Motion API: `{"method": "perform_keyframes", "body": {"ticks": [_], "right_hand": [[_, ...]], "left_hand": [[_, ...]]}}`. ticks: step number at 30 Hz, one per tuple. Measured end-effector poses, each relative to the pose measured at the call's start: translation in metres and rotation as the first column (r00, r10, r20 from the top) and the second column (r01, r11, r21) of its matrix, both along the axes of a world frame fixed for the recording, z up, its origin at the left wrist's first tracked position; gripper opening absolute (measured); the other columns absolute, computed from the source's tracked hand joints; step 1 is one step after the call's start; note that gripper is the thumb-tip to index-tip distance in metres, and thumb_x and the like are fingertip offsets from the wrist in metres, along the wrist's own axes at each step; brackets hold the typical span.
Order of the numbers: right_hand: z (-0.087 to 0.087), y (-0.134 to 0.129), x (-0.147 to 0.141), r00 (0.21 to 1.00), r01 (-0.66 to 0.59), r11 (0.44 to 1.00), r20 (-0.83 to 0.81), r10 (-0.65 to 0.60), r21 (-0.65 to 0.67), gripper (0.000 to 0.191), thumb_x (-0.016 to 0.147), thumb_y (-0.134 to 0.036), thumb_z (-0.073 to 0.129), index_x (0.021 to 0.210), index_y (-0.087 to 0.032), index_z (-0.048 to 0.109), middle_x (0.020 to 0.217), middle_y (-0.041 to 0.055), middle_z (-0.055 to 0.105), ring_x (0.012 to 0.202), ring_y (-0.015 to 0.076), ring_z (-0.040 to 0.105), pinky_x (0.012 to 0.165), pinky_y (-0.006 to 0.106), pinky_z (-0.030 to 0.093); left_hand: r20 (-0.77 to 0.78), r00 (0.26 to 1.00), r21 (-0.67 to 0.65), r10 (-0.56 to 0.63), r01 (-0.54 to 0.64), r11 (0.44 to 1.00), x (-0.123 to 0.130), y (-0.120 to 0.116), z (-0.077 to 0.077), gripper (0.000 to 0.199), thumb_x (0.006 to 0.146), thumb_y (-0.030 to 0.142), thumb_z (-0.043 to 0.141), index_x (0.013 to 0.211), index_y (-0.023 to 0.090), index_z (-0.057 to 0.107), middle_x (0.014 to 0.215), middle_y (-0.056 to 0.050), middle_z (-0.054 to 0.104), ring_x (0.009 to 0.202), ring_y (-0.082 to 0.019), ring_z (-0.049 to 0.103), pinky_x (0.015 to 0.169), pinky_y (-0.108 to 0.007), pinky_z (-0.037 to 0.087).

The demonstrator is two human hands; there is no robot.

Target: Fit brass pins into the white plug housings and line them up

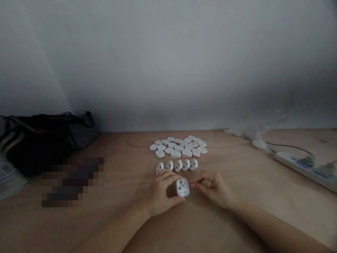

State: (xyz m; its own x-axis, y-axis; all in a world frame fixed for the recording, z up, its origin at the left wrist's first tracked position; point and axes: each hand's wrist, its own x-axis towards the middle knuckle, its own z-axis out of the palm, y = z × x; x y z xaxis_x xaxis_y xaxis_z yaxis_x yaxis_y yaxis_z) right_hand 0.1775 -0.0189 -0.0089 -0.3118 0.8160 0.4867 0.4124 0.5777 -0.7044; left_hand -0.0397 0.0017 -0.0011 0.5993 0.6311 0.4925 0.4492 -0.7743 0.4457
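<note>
I've got the L hand [161, 197] gripping a white socket pc [182, 187] btwn fingers above and thumb below, its pitted face toward the cam. The R hand [216, 190] is just beside the pc's right edge, thumb and forefinger drawn in narrow; can't tell from here if there's anything small btwn the tips.

My landmark is the row of five [178, 165] white pcs. The held pc is on the near side of the row, approx. centred on it; the L hand's fingers partly cover the row's left end. The row pcs stand on edge w/ pitted faces showing, much like the held one.

Just beyond the row lies a loose cluster [176, 154] of more white pcs, approx. 20, mostly flat.

Progress, my read: 1 pc in work, 5 lined up and prob. waiting, since they match the held one. Cluster is either finished or untouched; can't confirm at this res. If finished, most is done and only the row plus the held pc is left.

Farther out: power strip [285, 159] and clear plastic [259, 141] well right of the row, black bag [44, 144] well left.
</note>
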Motion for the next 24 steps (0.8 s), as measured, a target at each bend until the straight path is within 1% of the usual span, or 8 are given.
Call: {"method": "perform_keyframes", "body": {"ticks": [3,5,9,14,16,19,21,24], "right_hand": [[0.0003,-0.0002,-0.0005,0.998,-0.057,0.992,0.037,0.053,0.117,0.014,0.080,-0.015,0.055,0.083,-0.021,0.068,0.079,0.0023,0.069,0.073,0.0149,0.062,0.067,0.026,0.048],[0.0000,0.0009,-0.0009,0.993,-0.092,0.971,0.094,0.073,0.221,0.017,0.081,-0.013,0.053,0.086,-0.021,0.067,0.081,0.0022,0.071,0.073,0.0151,0.062,0.070,0.028,0.048],[-0.0023,0.0019,-0.0030,0.979,-0.122,0.924,0.198,0.051,0.364,0.018,0.081,-0.012,0.052,0.087,-0.021,0.066,0.082,0.0027,0.071,0.072,0.0165,0.060,0.071,0.033,0.045],[-0.0028,-0.0004,-0.0056,0.974,-0.078,0.915,0.227,-0.016,0.396,0.013,0.083,-0.017,0.055,0.083,-0.021,0.067,0.077,0.0024,0.070,0.071,0.0173,0.058,0.068,0.034,0.044],[-0.0011,-0.0018,-0.0060,0.972,-0.070,0.908,0.231,-0.031,0.413,0.013,0.084,-0.020,0.055,0.088,-0.023,0.068,0.085,0.0029,0.070,0.075,0.0178,0.057,0.071,0.034,0.043],[0.0020,-0.0039,-0.0055,0.956,-0.089,0.904,0.291,-0.040,0.417,0.016,0.084,-0.029,0.058,0.096,-0.028,0.068,0.106,0.0035,0.066,0.091,0.0214,0.056,0.078,0.039,0.042],[0.0031,-0.0045,-0.0042,0.948,-0.098,0.917,0.317,-0.032,0.386,0.025,0.082,-0.033,0.059,0.106,-0.030,0.064,0.119,0.0044,0.059,0.101,0.0238,0.053,0.084,0.041,0.040],[0.0020,-0.0032,-0.0010,0.964,-0.020,0.952,0.257,-0.063,0.306,0.054,0.077,-0.039,0.065,0.127,-0.027,0.048,0.125,0.0092,0.054,0.109,0.0271,0.049,0.091,0.045,0.038]], "left_hand": [[0.001,1.000,-0.004,0.006,-0.006,1.000,0.0001,0.0000,-0.0002,0.041,0.064,0.032,0.077,0.100,0.020,0.062,0.096,-0.006,0.063,0.093,-0.024,0.054,0.085,-0.036,0.043],[0.003,1.000,-0.005,0.006,-0.006,1.000,0.0001,-0.0001,-0.0006,0.041,0.064,0.033,0.076,0.100,0.020,0.062,0.096,-0.006,0.063,0.093,-0.024,0.054,0.084,-0.036,0.043],[0.001,1.000,-0.001,0.006,-0.006,1.000,0.0004,0.0002,-0.0020,0.042,0.064,0.036,0.077,0.100,0.020,0.062,0.095,-0.006,0.063,0.092,-0.023,0.055,0.084,-0.036,0.043],[0.008,1.000,0.008,0.019,-0.019,1.000,0.0011,0.0003,-0.0030,0.042,0.064,0.038,0.076,0.100,0.019,0.062,0.093,-0.006,0.062,0.090,-0.024,0.055,0.082,-0.036,0.043],[0.028,1.000,0.011,0.015,-0.015,1.000,0.0015,-0.0003,-0.0025,0.042,0.065,0.038,0.075,0.100,0.020,0.062,0.093,-0.006,0.062,0.090,-0.024,0.055,0.082,-0.036,0.043],[0.056,0.998,0.015,0.016,-0.017,1.000,0.0023,-0.0015,-0.0014,0.041,0.067,0.038,0.074,0.101,0.020,0.062,0.094,-0.006,0.062,0.090,-0.023,0.055,0.081,-0.035,0.044],[0.070,0.997,0.014,0.023,-0.024,1.000,0.0029,-0.0021,-0.0007,0.039,0.069,0.039,0.073,0.100,0.019,0.062,0.094,-0.006,0.063,0.089,-0.023,0.056,0.081,-0.035,0.044],[0.084,0.996,0.004,0.031,-0.031,0.999,0.0033,-0.0022,-0.0005,0.039,0.068,0.039,0.074,0.100,0.019,0.062,0.095,-0.007,0.063,0.091,-0.023,0.056,0.082,-0.035,0.044]]}}
